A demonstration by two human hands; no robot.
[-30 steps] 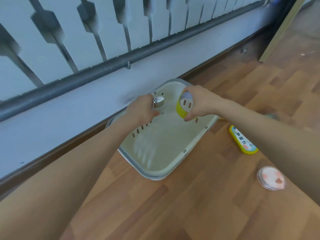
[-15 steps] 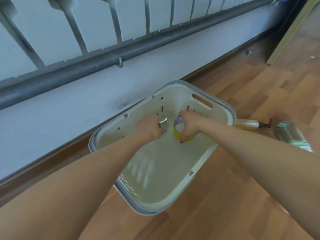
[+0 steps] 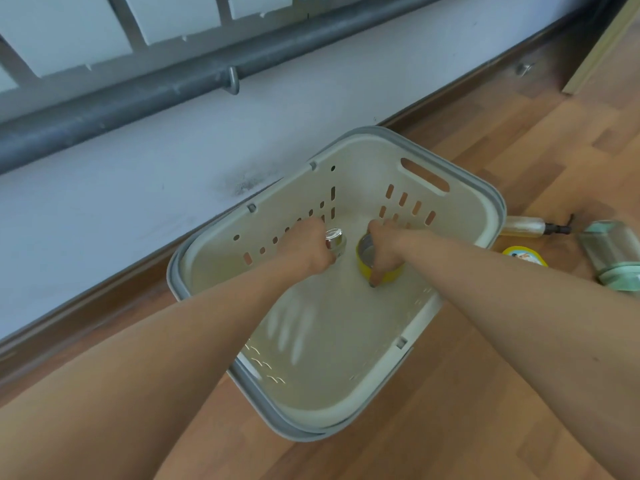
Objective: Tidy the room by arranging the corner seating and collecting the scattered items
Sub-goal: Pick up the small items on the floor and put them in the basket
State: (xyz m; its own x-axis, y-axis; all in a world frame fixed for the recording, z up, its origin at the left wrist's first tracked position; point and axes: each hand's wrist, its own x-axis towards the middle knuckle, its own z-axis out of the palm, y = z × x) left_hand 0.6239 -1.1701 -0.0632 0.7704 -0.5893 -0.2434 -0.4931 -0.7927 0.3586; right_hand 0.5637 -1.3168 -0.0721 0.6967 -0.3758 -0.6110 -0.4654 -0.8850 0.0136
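Note:
A cream laundry basket (image 3: 460, 181) with a grey rim sits on the wooden floor beside the wall. Both my hands reach down inside it, near its far end. My left hand (image 3: 306, 249) grips a small silver-capped jar (image 3: 335, 240). My right hand (image 3: 386, 251) grips a yellow roll of tape (image 3: 379, 271), low against the basket's bottom. The jar and the tape roll are close side by side, a small gap between them.
On the floor right of the basket lie a clear pump bottle (image 3: 526, 226), a yellow-rimmed tin (image 3: 524, 256) and a pale green glass jar (image 3: 613, 258) on its side. A grey pipe (image 3: 173, 84) runs along the white wall (image 3: 138, 174) under a radiator.
Both hands have gone from above the basket rim down into the basket, carrying the jar and the tape roll to its bottom. The view has moved closer over the basket.

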